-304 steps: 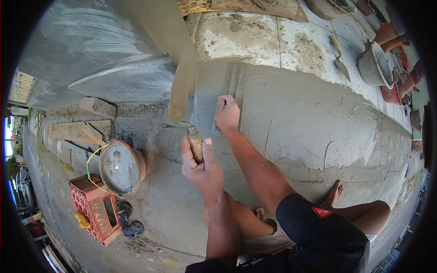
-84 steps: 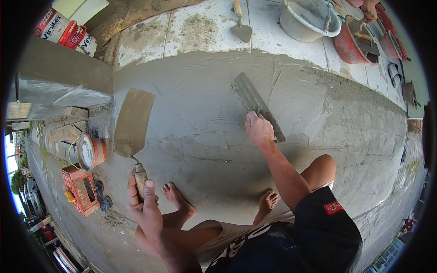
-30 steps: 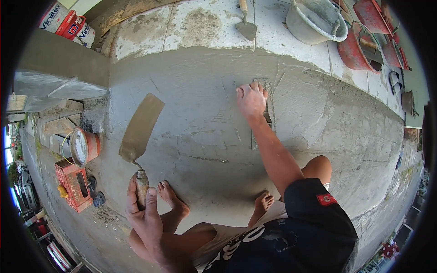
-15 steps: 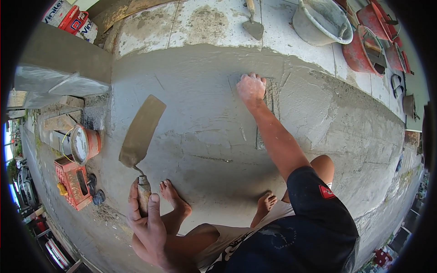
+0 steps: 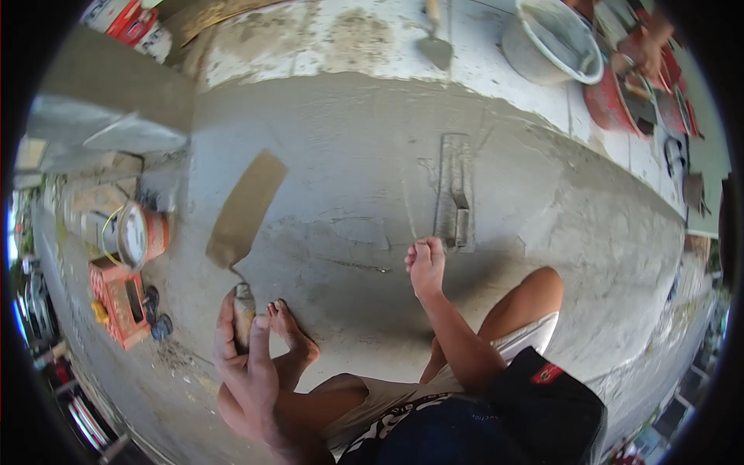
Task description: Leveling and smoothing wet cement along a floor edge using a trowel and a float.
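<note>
My left hand (image 5: 252, 364) is closed round the handle of a trowel (image 5: 246, 205), whose long, mud-coated blade points away from me above the wet grey cement (image 5: 333, 170). My right hand (image 5: 426, 267) is closed, fingers curled, just in front of a plastering float (image 5: 453, 186). That float lies flat on the cement, grip upward, apart from my hand. Whatever my right fingers hold, if anything, is hidden. A thin pale line shows on the surface beyond them.
White tiles at the back carry a small pointed trowel (image 5: 436, 50), a pale bucket (image 5: 546, 46) and red buckets (image 5: 612, 101). Another person's hand (image 5: 651, 58) reaches there. At left stand an orange bucket (image 5: 155, 235), a red crate (image 5: 120, 306) and a grey block wall (image 5: 124, 93).
My right hand has drawn back toward me from beyond the float, uncovering its grip. The trowel in my left hand has shifted slightly. Another person's hand has appeared at the upper right.
</note>
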`<state>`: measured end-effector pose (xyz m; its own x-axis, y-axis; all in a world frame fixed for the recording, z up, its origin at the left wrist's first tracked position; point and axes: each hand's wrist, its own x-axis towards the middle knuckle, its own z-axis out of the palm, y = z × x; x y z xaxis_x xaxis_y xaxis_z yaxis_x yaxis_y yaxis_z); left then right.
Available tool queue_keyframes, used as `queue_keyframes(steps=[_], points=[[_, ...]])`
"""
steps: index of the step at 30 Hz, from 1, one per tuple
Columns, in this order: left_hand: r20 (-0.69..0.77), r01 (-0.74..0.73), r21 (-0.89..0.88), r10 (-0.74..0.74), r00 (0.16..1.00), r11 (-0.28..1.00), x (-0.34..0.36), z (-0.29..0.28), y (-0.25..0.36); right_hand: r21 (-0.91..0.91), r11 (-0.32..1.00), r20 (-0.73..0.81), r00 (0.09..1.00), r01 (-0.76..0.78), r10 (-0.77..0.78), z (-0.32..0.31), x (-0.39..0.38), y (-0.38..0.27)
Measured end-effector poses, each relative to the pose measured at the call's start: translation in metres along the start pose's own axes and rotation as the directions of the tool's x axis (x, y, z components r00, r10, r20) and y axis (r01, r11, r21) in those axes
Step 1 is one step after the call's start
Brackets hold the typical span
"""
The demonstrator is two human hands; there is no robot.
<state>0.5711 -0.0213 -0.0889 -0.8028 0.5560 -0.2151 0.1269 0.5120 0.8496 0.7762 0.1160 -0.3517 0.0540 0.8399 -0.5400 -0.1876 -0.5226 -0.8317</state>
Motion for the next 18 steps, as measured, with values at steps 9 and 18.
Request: queue_keyframes(steps=[9,18], points=[[-0.049,-0.226,0.258,0.246,0.968,0.939,-0.007,-0.006,0.003,0.240,0.897,-0.024,0.926,0.371,-0.377,0.044,0.078,-0.121],[-0.085,-0.300,0.199,0.321,0.943,0.933,-0.003,-0.005,0.005,-0.043,0.894,0.847,0.491,0.446,-0.204,0.179,-0.051,-0.006]])
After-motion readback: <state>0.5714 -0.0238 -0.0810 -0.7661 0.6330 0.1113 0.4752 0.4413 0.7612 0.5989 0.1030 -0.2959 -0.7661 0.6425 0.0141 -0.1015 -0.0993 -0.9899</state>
